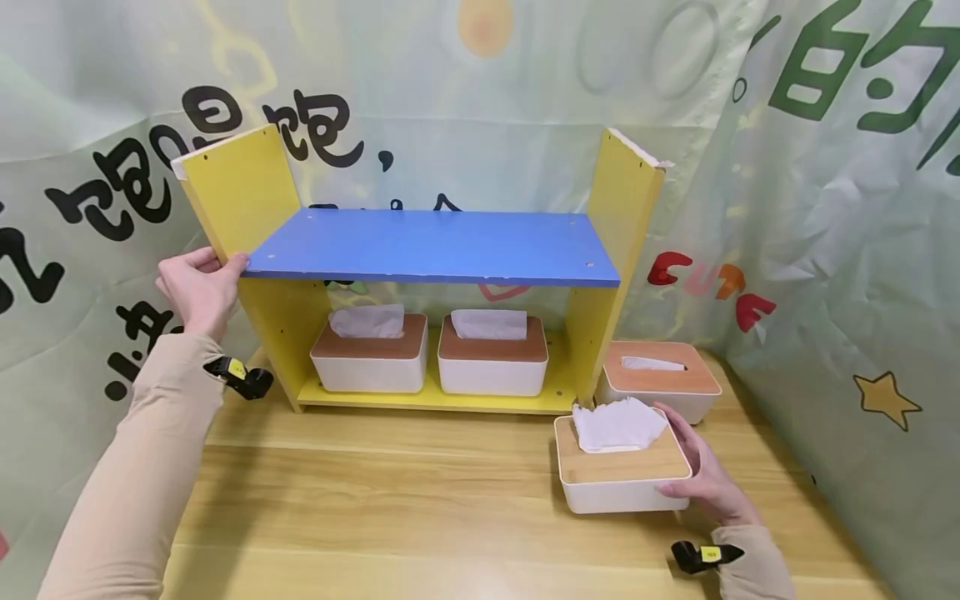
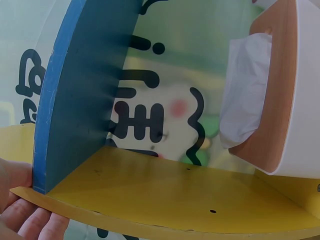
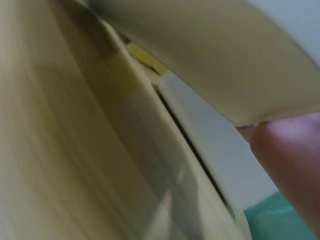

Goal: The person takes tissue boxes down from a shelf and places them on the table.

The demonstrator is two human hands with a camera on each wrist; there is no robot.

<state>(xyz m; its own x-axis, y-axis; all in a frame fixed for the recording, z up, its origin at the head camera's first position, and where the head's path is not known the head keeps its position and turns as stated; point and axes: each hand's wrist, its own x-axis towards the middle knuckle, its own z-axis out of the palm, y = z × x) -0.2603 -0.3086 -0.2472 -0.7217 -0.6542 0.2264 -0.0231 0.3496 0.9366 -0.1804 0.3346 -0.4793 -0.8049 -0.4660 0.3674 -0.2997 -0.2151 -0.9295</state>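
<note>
My left hand [image 1: 201, 287] grips the front edge of the yellow left side panel of a small yellow-and-blue shelf [image 1: 427, 243]. In the left wrist view its thumb lies beside the blue board [image 2: 75, 95] and the fingers curl round the panel's outer side. At the lower right of the head view, my right hand [image 1: 705, 477] holds a white tissue box [image 1: 626, 497] by its right end. This box has a wooden lid and a tissue sticking up. Its underside shows above the wooden tabletop in the right wrist view.
Two similar tissue boxes, a left one [image 1: 369, 375] and a right one [image 1: 492, 377], stand on the shelf's bottom board. Another tissue box [image 1: 660, 377] sits on the table [image 1: 390, 508] right of the shelf. Printed cloth [image 1: 840, 300] hangs behind and along both sides.
</note>
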